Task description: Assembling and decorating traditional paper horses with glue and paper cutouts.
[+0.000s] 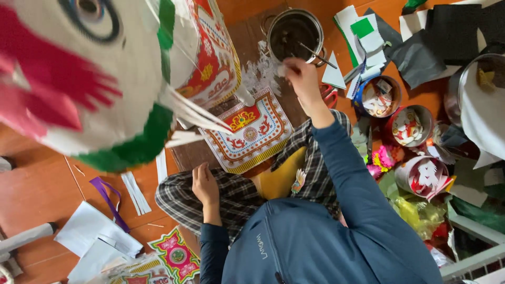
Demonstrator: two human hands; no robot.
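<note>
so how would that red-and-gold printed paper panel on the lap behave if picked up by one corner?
The red-and-gold printed paper panel looks thin and flat, so probably light and floppy. Its scalloped edge could tear easily. It lies loose over the checked trousers, so a push would likely slide it.

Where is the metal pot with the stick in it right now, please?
In the head view, the metal pot sits on the floor at top centre, just beyond the right hand, left of the paper stack.

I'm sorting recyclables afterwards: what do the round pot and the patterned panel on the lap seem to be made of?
The round pot looks like metal: a shiny silver rim around a dark inside. The patterned panel looks like printed paper or thin card: flat, matte, with cut edges.
</note>
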